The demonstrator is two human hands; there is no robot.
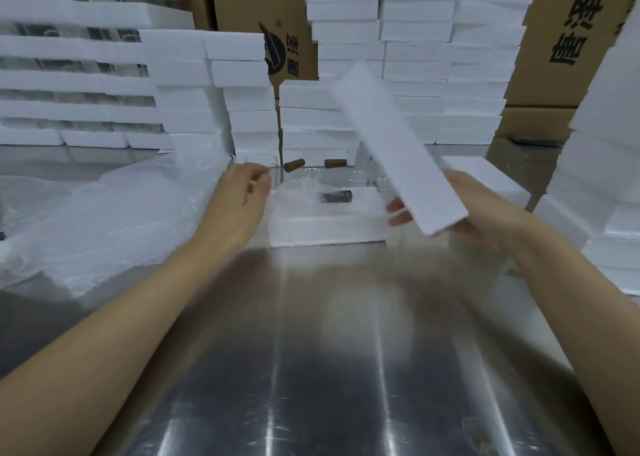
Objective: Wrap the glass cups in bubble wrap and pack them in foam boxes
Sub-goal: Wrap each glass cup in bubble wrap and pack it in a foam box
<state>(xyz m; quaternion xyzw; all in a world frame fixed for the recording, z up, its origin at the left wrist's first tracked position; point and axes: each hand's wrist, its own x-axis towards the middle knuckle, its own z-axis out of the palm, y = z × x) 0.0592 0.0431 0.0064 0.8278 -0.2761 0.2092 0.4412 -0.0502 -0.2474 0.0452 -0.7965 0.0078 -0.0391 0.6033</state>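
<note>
Right hand [485, 213] grips foam lid [391, 144] over steel table [311, 351]; foam stacks [415, 40] behind.

The foam lid [398, 147] is plain white, and so is the open foam box [325, 225]. Inside that box a dark brown-purple piece [336, 196] shows through cloudy wrap. The bubble wrap [104, 220] is translucent milky white with a fine dimpled pattern. The glass cups [358, 177] are clear and colourless. 2 stoppers [294, 165] are cork brown. The table [311, 351] is silver-grey steel with bright lengthwise streaks of glare. The foam stacks [415, 57] are white; those at far left show dark bands between white layers. The cartons [568, 40] are tan cardboard with black printed characters and a black logo.
</note>
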